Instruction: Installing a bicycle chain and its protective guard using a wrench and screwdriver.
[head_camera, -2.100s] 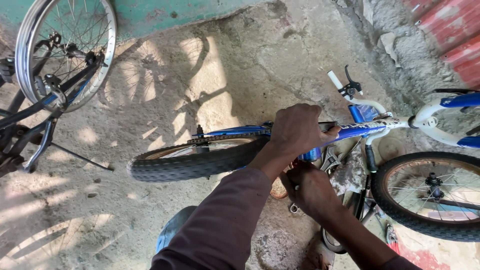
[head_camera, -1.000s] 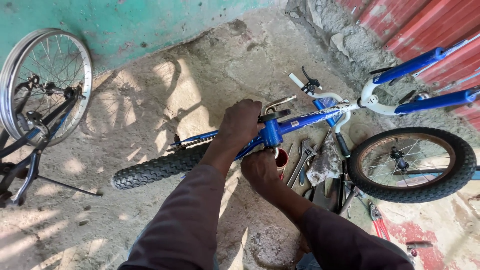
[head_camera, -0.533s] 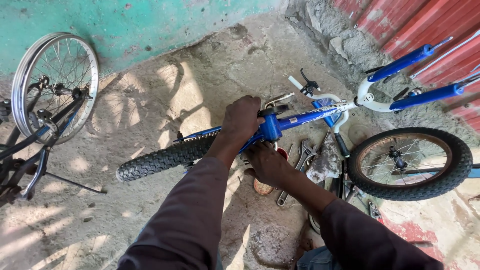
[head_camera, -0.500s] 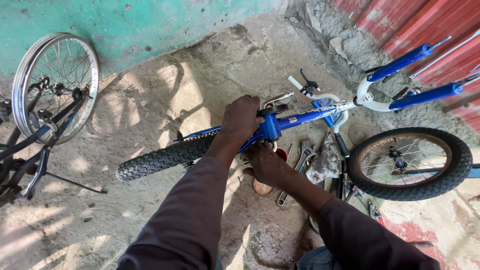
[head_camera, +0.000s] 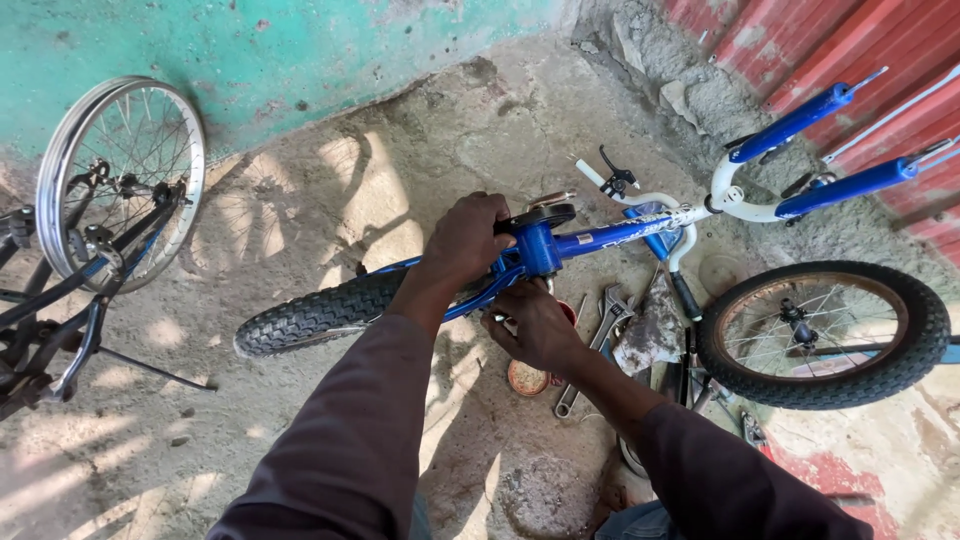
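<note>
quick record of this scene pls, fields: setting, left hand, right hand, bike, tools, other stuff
setting: rough concrete ground by a green wall and red corrugated sheet
left hand: left hand wrapped over the blue bike frame, grip closed
right hand: right hand under the frame; whether its grip is closed cannot be told
bike: lying across the ground, knobby tyre to the left, second wheel to the right
tools: wrenches on the ground beneath the frame
other stuff: bare spoked wheel of another bicycle at left
</note>
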